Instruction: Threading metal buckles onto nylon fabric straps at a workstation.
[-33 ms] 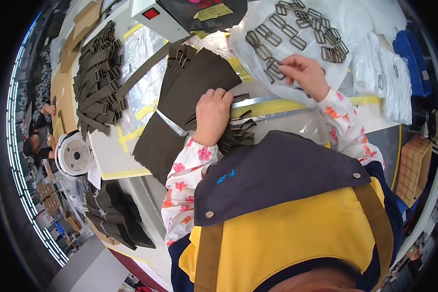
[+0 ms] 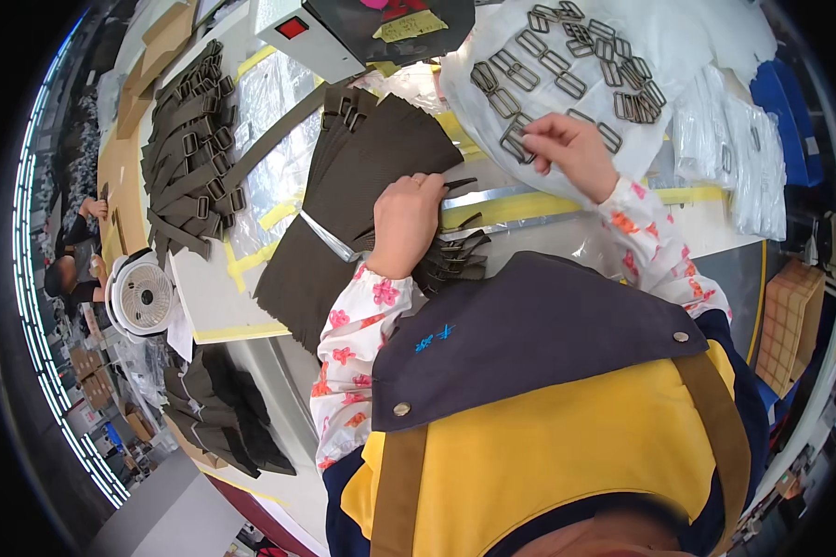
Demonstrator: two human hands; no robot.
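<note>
Olive-brown fabric pieces lie fanned on the worktop, overlapping one another. Left hand rests curled, knuckles up, at the near edge of the fan, beside a bundle of short straps; whether its fingers grip a strap is hidden under the hand. Right hand reaches onto a white plastic sheet strewn with metal buckles, thumb and forefinger pressed together on one buckle at the heap's near edge.

Risks, as judged:
- Buckles lie touching and partly interlocked; lifting one may drag a neighbour off the sheet.
- Plastic sheet looks slippery and loose; a tug could shift the whole heap toward the worktop edge.
- Fabric fan is held only at one corner; any sideways pull of the left hand could skew the stack.
- Strap bundle sits near the body; a sleeve could sweep it off.

More strapped buckles are piled far left, a small fan beside them.
</note>
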